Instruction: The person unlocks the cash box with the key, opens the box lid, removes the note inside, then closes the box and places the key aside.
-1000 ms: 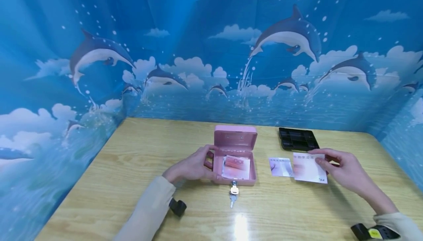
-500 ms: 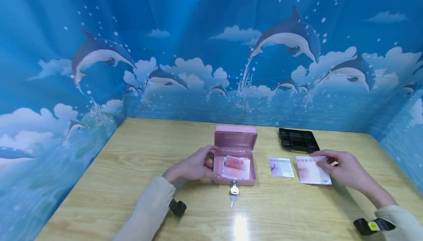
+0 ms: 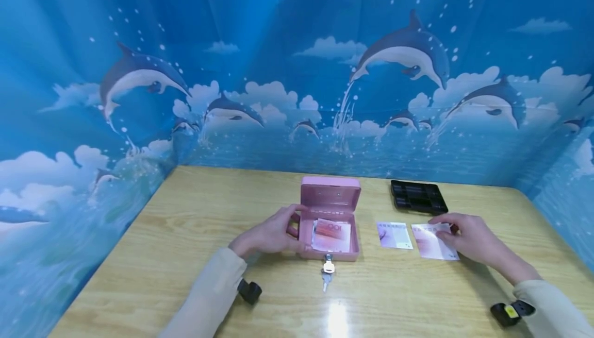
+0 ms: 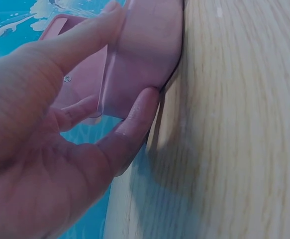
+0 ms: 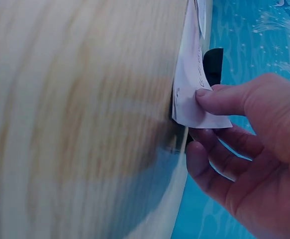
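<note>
A pink cash box (image 3: pixel 330 193) stands with its lid raised on the wooden table. My left hand (image 3: pixel 275 232) grips its left side, thumb at the front and fingers toward the back; in the left wrist view, fingertips press on the pink wall (image 4: pixel 144 55). Inside the box lie banknotes, a red 100 note (image 3: pixel 331 237) on top. My right hand (image 3: pixel 471 240) pinches a pinkish banknote (image 3: pixel 428 244) by its right part, thumb on top. In the right wrist view this banknote (image 5: pixel 188 102) bends up toward the thumb. Another purple-tinted banknote (image 3: pixel 394 236) lies just left of it.
Keys (image 3: pixel 328 268) hang from the lock at the box's front. A black compartment tray (image 3: pixel 419 209) lies behind the two banknotes. The table (image 3: pixel 199 193) ends at a blue dolphin-print curtain (image 3: pixel 278 142) at the back and sides.
My right hand shifted a little right with the banknote, then back left and lower, bringing the note closer to the table. My left hand stays on the cash box.
</note>
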The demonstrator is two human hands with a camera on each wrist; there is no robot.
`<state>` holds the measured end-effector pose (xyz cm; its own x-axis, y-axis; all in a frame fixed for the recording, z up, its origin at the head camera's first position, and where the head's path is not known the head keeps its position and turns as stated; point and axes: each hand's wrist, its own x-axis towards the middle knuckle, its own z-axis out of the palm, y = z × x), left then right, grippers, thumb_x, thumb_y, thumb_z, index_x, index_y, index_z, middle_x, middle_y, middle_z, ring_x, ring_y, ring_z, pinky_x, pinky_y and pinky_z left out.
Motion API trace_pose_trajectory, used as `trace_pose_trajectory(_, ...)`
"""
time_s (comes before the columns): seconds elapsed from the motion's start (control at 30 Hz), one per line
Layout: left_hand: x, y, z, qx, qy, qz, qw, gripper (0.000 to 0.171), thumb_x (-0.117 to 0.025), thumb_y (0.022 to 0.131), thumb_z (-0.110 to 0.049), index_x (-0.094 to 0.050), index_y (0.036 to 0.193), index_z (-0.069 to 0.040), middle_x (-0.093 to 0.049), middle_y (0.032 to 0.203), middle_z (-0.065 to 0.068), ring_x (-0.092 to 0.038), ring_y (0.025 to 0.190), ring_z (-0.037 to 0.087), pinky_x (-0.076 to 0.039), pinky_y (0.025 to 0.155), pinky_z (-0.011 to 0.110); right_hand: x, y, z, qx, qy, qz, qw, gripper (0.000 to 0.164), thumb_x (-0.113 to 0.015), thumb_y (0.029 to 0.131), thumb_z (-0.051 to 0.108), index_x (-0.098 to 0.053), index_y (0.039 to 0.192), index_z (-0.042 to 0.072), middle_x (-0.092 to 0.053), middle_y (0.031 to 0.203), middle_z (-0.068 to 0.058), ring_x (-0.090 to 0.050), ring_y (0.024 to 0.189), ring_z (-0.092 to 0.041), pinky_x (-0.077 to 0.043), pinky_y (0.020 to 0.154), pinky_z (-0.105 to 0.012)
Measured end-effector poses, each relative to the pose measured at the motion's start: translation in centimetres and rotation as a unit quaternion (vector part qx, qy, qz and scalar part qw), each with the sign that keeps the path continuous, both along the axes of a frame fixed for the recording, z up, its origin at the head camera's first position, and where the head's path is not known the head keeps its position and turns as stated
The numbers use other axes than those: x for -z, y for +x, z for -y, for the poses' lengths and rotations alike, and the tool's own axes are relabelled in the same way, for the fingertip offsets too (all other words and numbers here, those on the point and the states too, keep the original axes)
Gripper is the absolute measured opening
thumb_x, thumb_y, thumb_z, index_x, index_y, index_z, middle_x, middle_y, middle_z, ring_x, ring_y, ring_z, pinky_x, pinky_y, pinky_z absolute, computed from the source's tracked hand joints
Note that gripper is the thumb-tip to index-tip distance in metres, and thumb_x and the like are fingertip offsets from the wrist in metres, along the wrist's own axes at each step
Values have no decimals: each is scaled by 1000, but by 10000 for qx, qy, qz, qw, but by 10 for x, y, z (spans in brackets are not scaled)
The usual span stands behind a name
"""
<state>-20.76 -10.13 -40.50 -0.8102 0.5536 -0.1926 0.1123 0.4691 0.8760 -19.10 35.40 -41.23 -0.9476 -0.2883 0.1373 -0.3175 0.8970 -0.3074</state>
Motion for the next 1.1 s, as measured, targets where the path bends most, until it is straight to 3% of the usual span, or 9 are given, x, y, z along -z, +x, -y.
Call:
trace_pose_trajectory(0.2, -2, -1, -2, -51, -107, 26, 9999, 90, -85, 80, -8, -34, 155, -12, -54, 137, 18, -65, 114, 26, -60, 96, 39, 2, -1, 0, -62, 59, -70, 9999, 27, -75, 85, 4, -76, 112, 5, -59, 75, 5, -36, 59, -3, -29, 51, -21)
trace_pose_trajectory(0.43, -4, -1, -2, -49, -65, 120, 9999, 90, -85, 80, -9, -33, 154, -11, -54, 138, 18, -66, 113, 26, -60, 95, 38, 1, -3, 2, 49, 201, 152, 9997, 26, -74, 87, 7, -76, 113, 5, -64, 83, 1, -39, 61, -6, -29, 53, -22)
trace_pose_trajectory(0.73, -2, -4, -2, -63, -29, 197, 9998, 92, -86, 80, -12, -33, 155, -11, -54, 138, 17, -65, 114, 25, -59, 97, 39, 0, -2, 4, 216, 284, 36, 9994, 25, -77, 85, 10, -77, 110, 6, -66, 88, -4, -45, 68, -12, -34, 56, -23)
trace_pose_trajectory(0.9, -2, -4, -1, -51, -2, 238, 9997, 93, -87, 79, -13, -32, 155, -12, -55, 138, 17, -65, 114, 25, -59, 96, 39, -1, -2, 2, 318, 227, -27, 9992, 22, -79, 84, 10, -78, 105, 5, -69, 93, -11, -54, 72, -15, -42, 58, -26)
trace_pose_trajectory(1.1, -4, -2, -1, -29, -87, 234, 9997, 93, -86, 80, -13, -31, 155, -12, -54, 139, 16, -65, 115, 25, -59, 96, 36, -1, 0, 2, 410, 137, -176, 9989, 22, -78, 85, 8, -77, 106, 3, -71, 99, -18, -65, 76, -21, -54, 60, -37)
